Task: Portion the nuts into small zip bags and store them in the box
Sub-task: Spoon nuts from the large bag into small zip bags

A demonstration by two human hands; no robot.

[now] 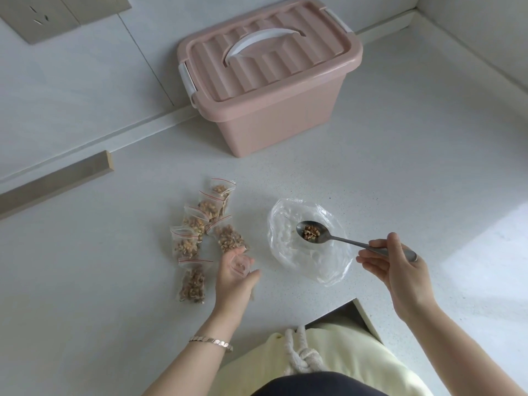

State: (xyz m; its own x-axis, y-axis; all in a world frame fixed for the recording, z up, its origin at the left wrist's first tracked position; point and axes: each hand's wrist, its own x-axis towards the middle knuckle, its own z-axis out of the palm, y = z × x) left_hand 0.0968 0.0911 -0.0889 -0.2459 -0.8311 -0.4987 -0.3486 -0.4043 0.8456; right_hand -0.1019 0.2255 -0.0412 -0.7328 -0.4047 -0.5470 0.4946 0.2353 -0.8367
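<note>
Nuts: small heap in the spoon bowl, over a crumpled clear bag. Right grip pinches the spoon handle. Left grip is curled round an empty zip bag. Six filled zip bags lie just left on the surface. Pink box behind, lid on.

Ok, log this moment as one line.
left hand: holds small zip bag | right hand: holds spoon of nuts over clear plastic bag | filled bags: on counter | box: lid on
</note>
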